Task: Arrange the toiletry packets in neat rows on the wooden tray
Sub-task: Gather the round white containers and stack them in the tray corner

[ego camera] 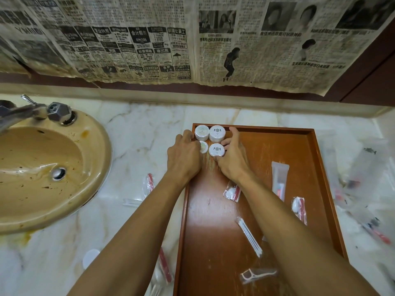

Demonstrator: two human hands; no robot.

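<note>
Both hands square up four round soap stacks in the far-left corner of the wooden tray (312,146).

The left hand (184,154) and the right hand (232,159) press from each side on the round packets (217,133); the fingers look curved against the stacks, but I cannot tell if either grip really closes on one. I judge the task is at an early stage: only this small block of two rows is in order. Still loose on the tray lie a toothbrush kit (279,180), a cotton bud packet (250,237), a floss pick (256,274) and two small red-and-white packets (232,192). More packets lie on the marble worktop (139,133) on both sides of the tray. A stained beige sink (53,167) is at the left, and old newspaper (192,39) covers the wall.
</note>
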